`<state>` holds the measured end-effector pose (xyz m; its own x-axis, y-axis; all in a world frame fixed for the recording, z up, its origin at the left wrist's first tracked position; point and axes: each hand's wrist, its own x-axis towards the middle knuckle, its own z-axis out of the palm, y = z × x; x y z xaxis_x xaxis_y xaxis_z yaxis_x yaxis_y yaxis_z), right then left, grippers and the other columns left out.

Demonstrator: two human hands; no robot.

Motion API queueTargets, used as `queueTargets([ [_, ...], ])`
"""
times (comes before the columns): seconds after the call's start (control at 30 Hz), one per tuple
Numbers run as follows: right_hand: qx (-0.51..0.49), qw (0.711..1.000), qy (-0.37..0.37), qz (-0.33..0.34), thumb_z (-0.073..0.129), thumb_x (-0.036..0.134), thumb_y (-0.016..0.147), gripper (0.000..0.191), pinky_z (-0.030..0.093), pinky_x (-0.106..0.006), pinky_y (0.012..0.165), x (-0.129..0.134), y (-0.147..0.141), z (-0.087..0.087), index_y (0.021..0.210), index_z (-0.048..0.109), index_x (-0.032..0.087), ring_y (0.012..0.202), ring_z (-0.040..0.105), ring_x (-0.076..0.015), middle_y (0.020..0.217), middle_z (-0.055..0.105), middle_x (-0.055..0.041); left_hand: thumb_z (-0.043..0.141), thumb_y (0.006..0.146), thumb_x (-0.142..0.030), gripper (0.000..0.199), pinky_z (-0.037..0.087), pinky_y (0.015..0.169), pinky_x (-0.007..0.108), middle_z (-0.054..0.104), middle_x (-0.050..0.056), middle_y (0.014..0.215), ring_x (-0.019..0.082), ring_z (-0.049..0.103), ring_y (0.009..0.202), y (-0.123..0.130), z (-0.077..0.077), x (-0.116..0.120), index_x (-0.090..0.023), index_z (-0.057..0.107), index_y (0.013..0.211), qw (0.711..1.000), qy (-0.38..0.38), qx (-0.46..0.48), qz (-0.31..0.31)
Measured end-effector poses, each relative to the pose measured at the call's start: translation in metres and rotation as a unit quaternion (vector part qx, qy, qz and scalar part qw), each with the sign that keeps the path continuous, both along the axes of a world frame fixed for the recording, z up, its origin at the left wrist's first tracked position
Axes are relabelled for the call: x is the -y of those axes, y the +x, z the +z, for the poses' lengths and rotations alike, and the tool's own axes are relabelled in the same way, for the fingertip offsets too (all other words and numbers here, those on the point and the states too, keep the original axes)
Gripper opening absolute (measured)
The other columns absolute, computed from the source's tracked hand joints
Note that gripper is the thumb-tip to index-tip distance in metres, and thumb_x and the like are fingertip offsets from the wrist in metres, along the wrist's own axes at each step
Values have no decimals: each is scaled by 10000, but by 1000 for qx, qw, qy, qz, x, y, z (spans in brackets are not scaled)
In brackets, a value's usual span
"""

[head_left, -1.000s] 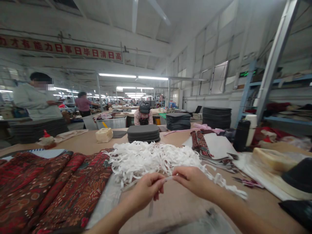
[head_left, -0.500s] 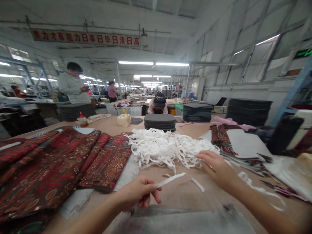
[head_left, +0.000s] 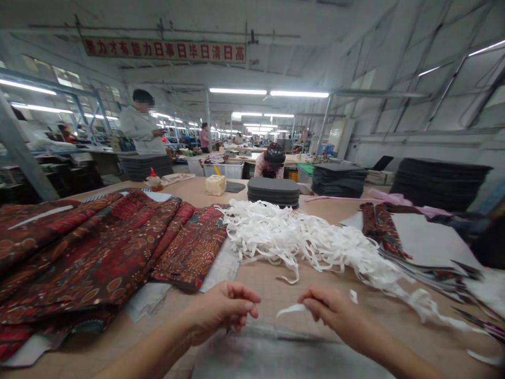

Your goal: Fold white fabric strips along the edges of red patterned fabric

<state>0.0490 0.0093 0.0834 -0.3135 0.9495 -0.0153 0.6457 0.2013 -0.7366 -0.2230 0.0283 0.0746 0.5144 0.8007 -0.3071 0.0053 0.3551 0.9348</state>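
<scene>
A tangled pile of white fabric strips (head_left: 300,242) lies on the tan work table (head_left: 272,284), trailing toward the right front. My right hand (head_left: 327,310) is shut on a short white strip (head_left: 291,310), just in front of the pile. My left hand (head_left: 223,309) is curled nearby with no strip showing in its fingers. It is closest to the folded red-and-brown patterned fabric (head_left: 189,252). A clear plastic sheet (head_left: 268,352) lies below both hands.
A stack of dark foam pads (head_left: 273,192) and a beige block (head_left: 215,185) stand beyond the pile. Patterned cloth pieces on grey sheets (head_left: 418,239) lie to the right. A seated co-worker (head_left: 271,160) faces me across the table, and a standing person (head_left: 142,123) is at the back left.
My right hand has left the pile and now holds a short white strip. The strip seen in my left hand earlier no longer shows there. The view has swung slightly.
</scene>
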Motion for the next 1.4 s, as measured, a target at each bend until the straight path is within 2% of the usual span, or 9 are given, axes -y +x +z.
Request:
queueTargets([
  [0.13, -253, 965, -69, -18, 604, 263, 757, 279, 443, -244, 585, 3, -20, 16, 1023, 606, 180, 601, 550, -113, 730, 583, 21, 692, 653, -453, 359, 382, 533, 235, 640, -2, 703, 99, 510, 526, 13, -6, 6, -149, 618, 831, 992, 109, -51, 27],
  [0.33, -562, 806, -176, -64, 798, 221, 611, 310, 488, -251, 728, 10, -63, 41, 832, 591, 158, 723, 643, -129, 794, 650, -3, 712, 684, -427, 498, 370, 923, 365, 618, 65, 1135, 257, 518, 1063, 51, -4, 19, -216, 597, 1120, 954, 295, -33, -49],
  [0.47, -628, 754, -163, -103, 806, 181, 618, 274, 513, -246, 747, 8, -60, 41, 772, 580, 162, 741, 656, -129, 784, 672, -5, 629, 752, -487, 358, 436, 663, 287, 633, 15, 671, 153, 576, 629, 62, 1, 21, -142, 638, 846, 982, 170, 72, -50],
  [0.57, -640, 741, -121, -164, 817, 188, 604, 280, 528, -254, 771, 6, -35, 38, 793, 611, 176, 750, 664, -139, 753, 683, 4, 659, 709, -500, 395, 354, 493, 217, 606, -6, 602, 87, 488, 464, 45, 3, 20, -124, 635, 829, 995, 96, 28, -29],
  [0.8, -493, 824, -24, -278, 767, 417, 649, 326, 545, -238, 708, 34, 30, 5, 872, 691, 192, 852, 641, -181, 924, 701, -58, 602, 693, -380, 251, 354, 535, 223, 603, -14, 625, 101, 485, 527, -15, 4, 26, -142, 653, 754, 979, 133, -145, -51],
  [0.93, -247, 910, 19, -334, 698, 549, 630, 390, 551, -285, 596, 59, 65, -25, 841, 727, 221, 662, 639, -211, 765, 702, -46, 532, 657, -309, 160, 334, 544, 231, 540, -35, 561, 119, 472, 545, -34, -7, 36, -172, 614, 646, 955, 161, -242, -51],
  [1.03, -44, 963, 16, -265, 621, 557, 675, 345, 554, -316, 616, 73, 87, -51, 787, 733, 250, 698, 662, -259, 696, 701, -38, 547, 653, -385, 200, 313, 494, 226, 489, -51, 523, 115, 438, 491, -43, -19, 43, -186, 568, 656, 957, 118, -262, -26],
  [1.23, 111, 956, 156, -224, 522, 510, 758, 280, 576, -337, 657, 86, 106, -95, 834, 680, 292, 770, 682, -261, 839, 721, -25, 533, 701, -393, 213, 408, 616, 262, 627, 20, 712, 174, 570, 676, -42, -36, 52, -200, 500, 618, 951, 173, -257, -13],
  [1.4, 133, 961, 167, -173, 435, 415, 852, 261, 549, -346, 777, 95, 91, -75, 888, 654, 278, 868, 663, -235, 930, 703, -47, 481, 810, -396, 212, 436, 806, 331, 676, 32, 967, 230, 604, 898, -43, -39, 58, -231, 543, 691, 916, 237, -322, -26],
])
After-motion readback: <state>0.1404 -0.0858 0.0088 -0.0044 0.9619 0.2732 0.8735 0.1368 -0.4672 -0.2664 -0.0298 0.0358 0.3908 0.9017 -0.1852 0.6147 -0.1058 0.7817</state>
